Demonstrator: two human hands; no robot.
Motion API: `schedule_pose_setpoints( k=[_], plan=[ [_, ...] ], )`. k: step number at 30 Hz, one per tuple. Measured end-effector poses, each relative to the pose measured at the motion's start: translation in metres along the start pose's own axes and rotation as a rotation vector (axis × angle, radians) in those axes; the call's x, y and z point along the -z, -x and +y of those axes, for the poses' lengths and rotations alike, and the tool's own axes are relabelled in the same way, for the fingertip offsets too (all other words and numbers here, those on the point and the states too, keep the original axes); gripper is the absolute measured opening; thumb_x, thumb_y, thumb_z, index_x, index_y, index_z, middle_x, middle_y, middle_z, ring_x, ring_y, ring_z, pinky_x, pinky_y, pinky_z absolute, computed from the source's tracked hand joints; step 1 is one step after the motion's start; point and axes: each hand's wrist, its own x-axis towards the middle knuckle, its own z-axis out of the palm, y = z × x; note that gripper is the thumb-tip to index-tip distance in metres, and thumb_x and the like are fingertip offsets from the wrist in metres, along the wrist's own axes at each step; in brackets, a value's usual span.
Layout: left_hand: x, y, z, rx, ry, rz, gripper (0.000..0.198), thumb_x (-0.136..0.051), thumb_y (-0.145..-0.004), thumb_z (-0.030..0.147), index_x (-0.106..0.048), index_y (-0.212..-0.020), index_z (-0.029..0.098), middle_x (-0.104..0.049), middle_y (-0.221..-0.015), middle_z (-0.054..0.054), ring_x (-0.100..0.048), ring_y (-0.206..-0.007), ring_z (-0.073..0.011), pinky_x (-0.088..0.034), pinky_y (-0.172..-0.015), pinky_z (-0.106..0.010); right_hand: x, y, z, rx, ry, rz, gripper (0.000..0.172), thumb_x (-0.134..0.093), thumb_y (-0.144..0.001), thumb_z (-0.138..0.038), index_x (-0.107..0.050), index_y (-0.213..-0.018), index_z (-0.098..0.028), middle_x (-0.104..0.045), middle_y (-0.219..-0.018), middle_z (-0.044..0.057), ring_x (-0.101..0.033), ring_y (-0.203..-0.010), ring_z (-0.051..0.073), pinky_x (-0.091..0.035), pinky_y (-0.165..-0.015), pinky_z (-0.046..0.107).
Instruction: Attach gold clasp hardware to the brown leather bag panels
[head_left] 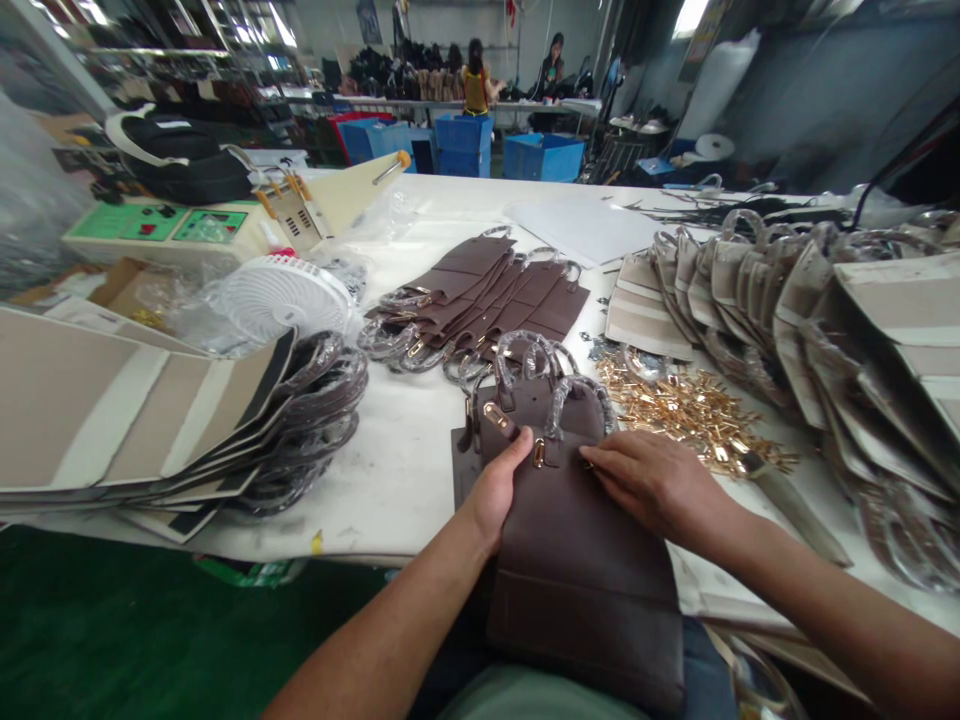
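A dark brown handbag panel hangs over the table's near edge toward my lap, its handle wrapped in clear plastic. My left hand grips its left side, the thumb pressing near a short strap with a gold plate. A gold oval fitting sits on the panel between my hands. My right hand has its fingers together at the panel's upper right, where a small gold fitting shows at the fingertips; the rest of it is hidden.
Brown panels lie stacked beyond my hands. Loose gold fittings and a brush-like tool are at right, beside beige striped panels. More panels stand at left near a white fan. Two people work in the background.
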Motion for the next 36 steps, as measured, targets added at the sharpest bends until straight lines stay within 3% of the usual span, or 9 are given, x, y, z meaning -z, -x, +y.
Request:
schedule_pose_setpoints(
  k=[10, 15, 18, 24, 29, 32, 36],
  plan=[
    [0.002, 0.000, -0.004, -0.033, -0.008, 0.019, 0.052, -0.059, -0.097, 0.051, -0.070, -0.131, 0.013, -0.081, -0.108, -0.014, -0.074, -0.112, -0.0376, -0.055, -0.106, -0.051, -0.001, -0.001, -0.007, -0.070, -0.074, 0.007, 0.026, -0.053, -0.104, -0.023, -0.075, -0.117, -0.021, -0.077, -0.098, 0.011, -0.070, -0.081, 0.022, -0.055, -0.073, 0.035],
    [0.001, 0.001, -0.008, -0.046, -0.018, 0.000, 0.053, -0.062, -0.096, 0.051, -0.070, -0.130, 0.011, -0.081, -0.108, -0.016, -0.073, -0.112, -0.0382, -0.054, -0.107, -0.051, -0.002, 0.004, -0.006, -0.211, -0.252, 0.038, 0.026, -0.063, -0.100, -0.026, -0.075, -0.122, -0.026, -0.080, -0.102, 0.007, -0.075, -0.089, 0.022, -0.060, -0.079, 0.034],
    [0.000, 0.001, -0.008, -0.049, -0.016, 0.005, 0.052, -0.063, -0.096, 0.050, -0.070, -0.130, 0.010, -0.080, -0.108, -0.016, -0.073, -0.113, -0.0384, -0.053, -0.108, -0.051, 0.002, 0.001, -0.004, -0.239, -0.270, -0.006, 0.020, -0.063, -0.100, -0.027, -0.077, -0.115, -0.027, -0.079, -0.101, 0.005, -0.074, -0.090, 0.022, -0.058, -0.081, 0.035],
    [-0.002, 0.000, -0.007, -0.031, -0.009, 0.007, 0.053, -0.059, -0.097, 0.052, -0.070, -0.130, 0.011, -0.081, -0.106, -0.016, -0.073, -0.112, -0.0380, -0.054, -0.107, -0.051, 0.003, -0.006, -0.009, -0.168, -0.151, -0.075, 0.015, -0.061, -0.102, -0.028, -0.075, -0.107, -0.026, -0.076, -0.099, 0.006, -0.070, -0.086, 0.023, -0.051, -0.080, 0.038],
    [-0.001, 0.000, -0.007, -0.026, -0.015, 0.033, 0.053, -0.061, -0.096, 0.051, -0.070, -0.130, 0.012, -0.081, -0.106, -0.015, -0.074, -0.112, -0.0382, -0.055, -0.105, -0.052, -0.004, -0.007, -0.021, -0.187, -0.006, -0.010, 0.014, -0.061, -0.100, -0.027, -0.073, -0.105, -0.022, -0.075, -0.095, 0.008, -0.069, -0.085, 0.024, -0.050, -0.079, 0.037],
    [0.000, 0.000, -0.008, -0.020, -0.004, 0.038, 0.052, -0.060, -0.097, 0.051, -0.070, -0.130, 0.012, -0.081, -0.106, -0.015, -0.074, -0.111, -0.0380, -0.055, -0.105, -0.052, -0.005, -0.007, -0.021, -0.142, -0.020, 0.054, 0.015, -0.060, -0.100, -0.025, -0.074, -0.102, -0.022, -0.075, -0.094, 0.009, -0.068, -0.085, 0.024, -0.050, -0.081, 0.038],
    [0.002, 0.001, -0.010, -0.058, -0.002, 0.048, 0.052, -0.062, -0.097, 0.050, -0.071, -0.127, 0.009, -0.081, -0.105, -0.016, -0.075, -0.109, -0.0376, -0.055, -0.105, -0.051, -0.005, -0.006, -0.009, -0.057, -0.162, 0.036, 0.014, -0.061, -0.101, -0.028, -0.073, -0.105, -0.023, -0.075, -0.096, 0.007, -0.068, -0.085, 0.022, -0.049, -0.083, 0.039]
  ],
)
